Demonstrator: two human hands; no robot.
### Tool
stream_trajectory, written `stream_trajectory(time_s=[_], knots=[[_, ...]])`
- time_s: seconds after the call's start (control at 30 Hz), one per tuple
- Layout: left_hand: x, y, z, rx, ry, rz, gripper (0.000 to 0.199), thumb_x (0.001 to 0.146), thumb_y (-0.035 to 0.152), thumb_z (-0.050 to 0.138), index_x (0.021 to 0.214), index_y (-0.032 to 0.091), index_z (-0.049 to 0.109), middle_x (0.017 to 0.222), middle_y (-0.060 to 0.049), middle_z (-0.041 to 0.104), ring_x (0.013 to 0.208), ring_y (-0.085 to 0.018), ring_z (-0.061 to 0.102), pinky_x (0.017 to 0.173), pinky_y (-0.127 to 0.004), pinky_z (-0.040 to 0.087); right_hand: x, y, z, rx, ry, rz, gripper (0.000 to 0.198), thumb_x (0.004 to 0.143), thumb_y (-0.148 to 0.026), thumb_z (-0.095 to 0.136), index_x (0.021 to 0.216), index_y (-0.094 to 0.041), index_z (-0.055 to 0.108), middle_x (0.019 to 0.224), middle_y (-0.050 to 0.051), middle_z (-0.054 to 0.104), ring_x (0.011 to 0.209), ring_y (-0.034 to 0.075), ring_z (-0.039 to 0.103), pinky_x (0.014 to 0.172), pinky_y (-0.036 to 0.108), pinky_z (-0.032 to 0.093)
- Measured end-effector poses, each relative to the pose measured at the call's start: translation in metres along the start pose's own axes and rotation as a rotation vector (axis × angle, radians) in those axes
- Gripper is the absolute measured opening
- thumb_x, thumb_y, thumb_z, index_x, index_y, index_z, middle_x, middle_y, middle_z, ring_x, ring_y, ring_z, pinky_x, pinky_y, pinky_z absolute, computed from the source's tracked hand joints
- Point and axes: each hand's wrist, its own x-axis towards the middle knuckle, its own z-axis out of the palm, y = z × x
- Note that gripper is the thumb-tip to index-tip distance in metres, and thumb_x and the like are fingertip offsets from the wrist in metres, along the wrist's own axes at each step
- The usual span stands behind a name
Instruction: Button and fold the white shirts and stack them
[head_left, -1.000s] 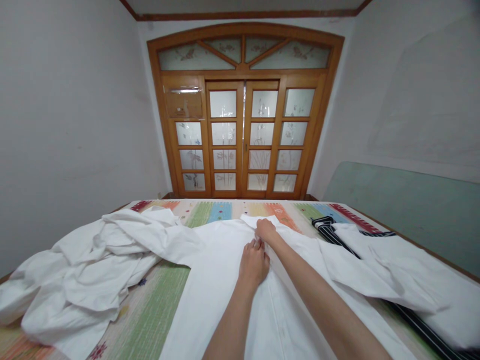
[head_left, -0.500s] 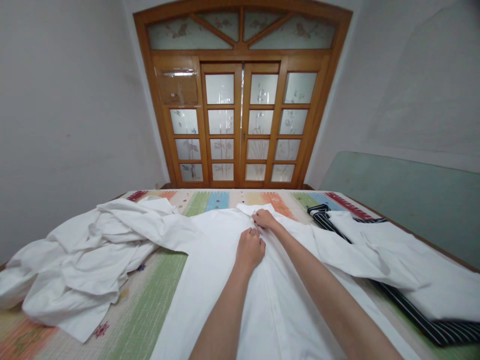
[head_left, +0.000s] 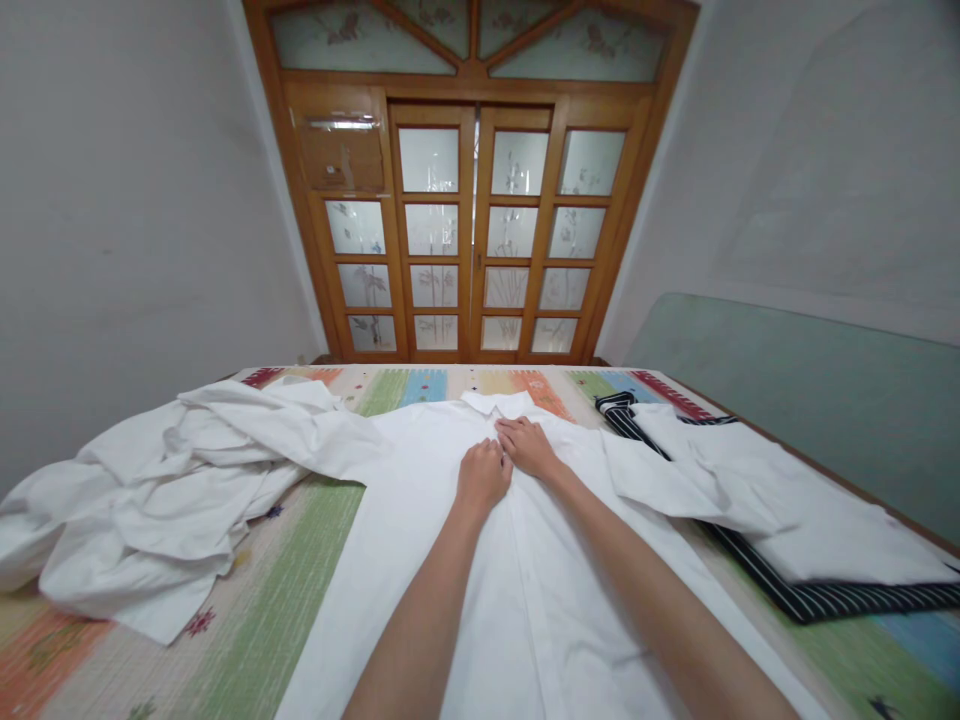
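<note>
Working just below the collar, your two hands meet over a white shirt spread across the middle of a patterned cover, its collar at the far end and its lower part running out of view at the near edge. Your left hand is curled narrow, apparently pinching cloth at the front strip; your right hand lies just beside it on the far right, fingers close together and tips on the fabric, though you cannot be said for certain to grip anything with it, as the thumb is hidden.

On the evidence here, the shirt is already laid out, with its front halves brought together. The spot under your fingers looks unfinished, and whether the strip is fastened farther down is too faint to tell.

To your left, a rumpled white heap sits unsorted, the shirt's left sleeve seeming to run into its near side. To your right, a flatter white garment rests on black striped cloth, seemingly more orderly than the heap. Beyond the far edge stand wooden doors.
</note>
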Motion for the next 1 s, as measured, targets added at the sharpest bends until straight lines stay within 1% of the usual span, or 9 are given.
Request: stream_trajectory(time_s=[0.13,0.27,0.37,0.53,0.67,0.77,0.87,0.93,1.0], knots=[[-0.003,0.000,0.000,0.043,-0.005,0.007,0.030,0.091,0.021,0.042,0.111,0.014,0.063,0.110,-0.011,0.067,0.106,-0.021,0.061,0.095,-0.031,0.046,-0.002,-0.005,-0.001,-0.091,0.001,0.114,0.044,0.096,-0.029,0.034,0.134,-0.015,0.053,0.143,0.012,0.050,0.124,0.026,0.046,0.098,0.041,0.036],[-0.003,0.001,0.000,0.059,-0.009,0.017,0.032,0.091,0.021,0.041,0.114,0.012,0.061,0.110,-0.013,0.066,0.106,-0.022,0.061,0.095,-0.033,0.045,0.000,-0.002,0.002,-0.091,-0.049,0.041,0.048,0.096,-0.025,0.031,0.143,-0.019,0.043,0.151,0.011,0.039,0.130,0.025,0.042,0.101,0.042,0.035],[-0.003,0.002,0.000,0.061,-0.013,0.031,0.032,0.091,0.019,0.041,0.114,0.009,0.061,0.111,-0.015,0.066,0.113,-0.022,0.058,0.098,-0.034,0.043,0.003,0.002,0.003,-0.077,-0.119,0.000,0.049,0.097,-0.024,0.028,0.144,-0.022,0.041,0.150,0.007,0.041,0.133,0.025,0.039,0.103,0.045,0.034],[-0.007,0.001,0.003,0.082,-0.044,0.053,0.043,0.094,0.022,0.038,0.131,0.006,0.051,0.132,-0.018,0.057,0.129,-0.023,0.047,0.110,-0.038,0.033,0.005,0.000,0.003,-0.049,-0.147,0.039,0.050,0.097,-0.023,0.028,0.146,-0.022,0.039,0.153,0.007,0.036,0.138,0.026,0.035,0.107,0.047,0.031],[-0.015,0.000,0.003,0.087,-0.078,0.010,0.047,0.096,0.026,0.033,0.139,0.012,0.045,0.143,-0.015,0.049,0.137,-0.024,0.039,0.113,-0.044,0.027,-0.006,-0.006,0.003,-0.020,-0.172,0.023,0.050,0.099,-0.023,0.025,0.147,-0.015,0.035,0.155,0.010,0.031,0.142,0.025,0.027,0.113,0.049,0.024],[-0.017,0.000,0.000,0.100,-0.086,-0.015,0.046,0.096,0.025,0.029,0.139,0.018,0.046,0.146,-0.011,0.046,0.139,-0.024,0.036,0.114,-0.048,0.026,-0.025,-0.010,0.003,0.014,-0.153,-0.004,0.050,0.100,-0.026,0.024,0.148,-0.014,0.034,0.155,0.012,0.030,0.144,0.024,0.025,0.114,0.046,0.022],[-0.017,-0.002,-0.004,0.104,-0.122,-0.021,0.048,0.094,0.017,0.030,0.138,0.016,0.046,0.147,-0.012,0.044,0.139,-0.024,0.035,0.114,-0.046,0.025,-0.050,-0.015,-0.002,0.045,-0.102,-0.016,0.049,0.100,-0.026,0.027,0.146,-0.013,0.038,0.153,0.012,0.034,0.142,0.021,0.029,0.114,0.040,0.023],[-0.016,-0.004,-0.006,0.102,-0.154,-0.017,0.050,0.090,0.010,0.031,0.137,0.014,0.047,0.147,-0.013,0.044,0.139,-0.022,0.035,0.115,-0.044,0.024,-0.065,-0.019,-0.008,0.080,-0.069,0.002,0.045,0.098,-0.021,0.032,0.139,-0.015,0.048,0.148,0.010,0.043,0.138,0.017,0.037,0.112,0.031,0.027],[-0.017,-0.006,-0.007,0.096,-0.175,-0.005,0.050,0.089,0.006,0.029,0.135,0.012,0.049,0.147,-0.013,0.044,0.139,-0.021,0.036,0.115,-0.041,0.025,-0.076,-0.024,-0.015,0.128,-0.049,0.070,0.041,0.094,-0.015,0.036,0.127,-0.019,0.061,0.138,0.005,0.056,0.130,0.014,0.048,0.107,0.024,0.032]])
